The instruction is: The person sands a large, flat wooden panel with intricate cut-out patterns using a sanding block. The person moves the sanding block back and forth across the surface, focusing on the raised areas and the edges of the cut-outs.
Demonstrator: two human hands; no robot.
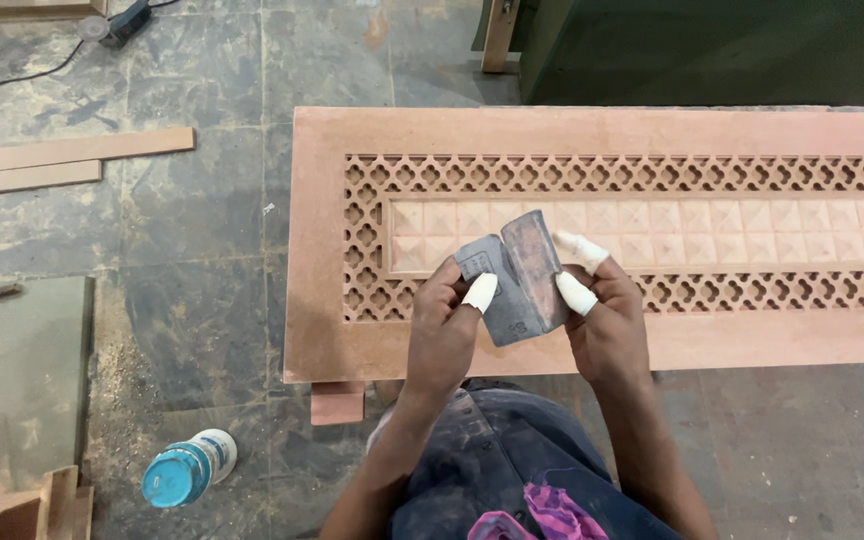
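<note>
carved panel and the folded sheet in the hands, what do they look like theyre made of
Carved panel: looks like unfinished wood or fibreboard, matte pinkish-brown, with a cut lattice and raised squares. Folded sheet: probably sandpaper, thin, grey, creased, with a worn reddish face, held by both hands.

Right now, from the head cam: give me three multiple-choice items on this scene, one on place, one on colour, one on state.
1. Where is the plastic bottle?
A. lying on the floor
B. on the carved panel
C. in a hand

2. What colour is the folded sandpaper sheet?
A. bright yellow
B. grey
C. green

3. How is the sheet held?
A. flat on the carved wooden panel
B. by left hand and right hand together
C. by one hand

Answers: A, it lies left of the panel; B, it is grey, browner on one fold; B, fingers of both hands grip it.
</note>
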